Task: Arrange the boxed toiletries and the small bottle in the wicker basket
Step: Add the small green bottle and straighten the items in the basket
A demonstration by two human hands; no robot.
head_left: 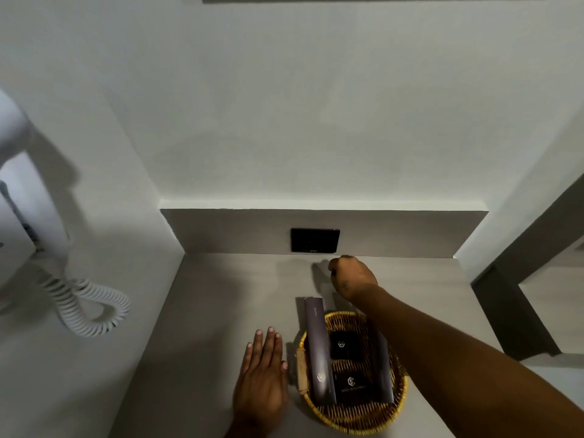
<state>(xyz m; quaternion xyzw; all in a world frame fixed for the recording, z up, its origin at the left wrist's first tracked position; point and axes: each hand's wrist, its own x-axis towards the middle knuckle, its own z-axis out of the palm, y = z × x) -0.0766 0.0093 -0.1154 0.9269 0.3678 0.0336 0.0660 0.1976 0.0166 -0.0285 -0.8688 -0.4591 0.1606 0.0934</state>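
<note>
A round wicker basket [357,420] sits on the grey counter near the front edge. Inside it lie a long purple box [317,349] along the left side, its far end sticking out over the rim, two small black boxes [343,344] in the middle, and another long dark box [384,371] on the right, partly under my forearm. My left hand [262,377] rests flat on the counter just left of the basket, fingers together. My right hand [352,276] is beyond the basket near the back wall, fingers curled closed; whether it holds something is hidden. No small bottle is visible.
A black wall plate [315,240] is set in the grey backsplash behind my right hand. A white wall-mounted hair dryer [19,184] with a coiled cord [85,308] hangs at the left. A dark door frame [518,311] stands at the right.
</note>
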